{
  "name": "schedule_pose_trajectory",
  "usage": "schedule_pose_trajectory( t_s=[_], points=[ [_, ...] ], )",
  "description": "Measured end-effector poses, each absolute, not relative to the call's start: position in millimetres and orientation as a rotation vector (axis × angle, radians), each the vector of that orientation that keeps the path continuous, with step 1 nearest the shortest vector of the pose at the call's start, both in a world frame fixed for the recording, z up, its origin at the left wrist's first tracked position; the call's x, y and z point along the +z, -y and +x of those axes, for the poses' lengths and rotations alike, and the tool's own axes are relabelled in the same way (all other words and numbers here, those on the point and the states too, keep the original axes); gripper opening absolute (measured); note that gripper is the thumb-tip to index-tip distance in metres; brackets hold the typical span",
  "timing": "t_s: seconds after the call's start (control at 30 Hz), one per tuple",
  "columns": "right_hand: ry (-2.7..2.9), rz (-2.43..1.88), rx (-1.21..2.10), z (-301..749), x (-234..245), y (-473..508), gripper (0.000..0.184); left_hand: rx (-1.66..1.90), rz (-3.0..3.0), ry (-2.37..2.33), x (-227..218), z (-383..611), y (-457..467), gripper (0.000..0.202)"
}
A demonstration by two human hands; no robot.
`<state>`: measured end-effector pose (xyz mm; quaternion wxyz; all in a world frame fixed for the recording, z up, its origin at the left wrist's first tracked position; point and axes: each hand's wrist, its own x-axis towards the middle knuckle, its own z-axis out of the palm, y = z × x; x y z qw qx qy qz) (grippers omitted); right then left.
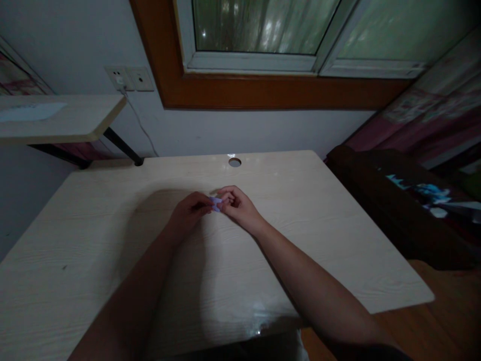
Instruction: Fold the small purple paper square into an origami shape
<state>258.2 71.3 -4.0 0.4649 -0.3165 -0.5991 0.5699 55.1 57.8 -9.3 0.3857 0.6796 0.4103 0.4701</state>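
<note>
Between my two hands is a small pale purple piece (216, 204), which looks like folded paper, just above or on the light wood-grain desk (319, 225). My left hand (190, 210) pinches its left end between thumb and fingers. From the other side, the thumb and fingertips of my right hand (237, 205) close on its right end. Fingers cover much of the piece, so its full shape is hidden. A dark shadow of my left arm falls across the desktop.
A round cable hole (235, 162) lies near the desk's back edge. At left stands a raised shelf (86, 118) on black legs, with a paper sheet (33, 111) on it. A white cord (139, 120) hangs from the wall socket (118, 78). Dark furniture (376, 200) stands at right.
</note>
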Motion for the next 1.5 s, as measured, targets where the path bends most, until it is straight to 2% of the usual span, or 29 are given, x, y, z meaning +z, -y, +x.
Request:
schedule_pose_trajectory(
  t_s=[0.27, 0.5, 0.9, 1.5],
  points=[
    [1.603, -0.863, 1.304, 257, -1, -67, 0.025, 1.240, 1.695, -1.142, -6, 56, -57, 0.016],
    [1.718, -0.853, 1.064, 259, 3, -67, 0.013, 1.217, 1.691, -1.127, -1, 58, -55, 0.019],
    [1.836, -0.784, 0.974, 259, 7, -65, 0.014, 1.240, 1.432, -1.123, 0, 63, -52, 0.024],
    [1.612, -0.868, 1.231, 259, -4, -73, 0.019, 1.218, 1.541, -1.127, 1, 63, -47, 0.019]
  ],
)
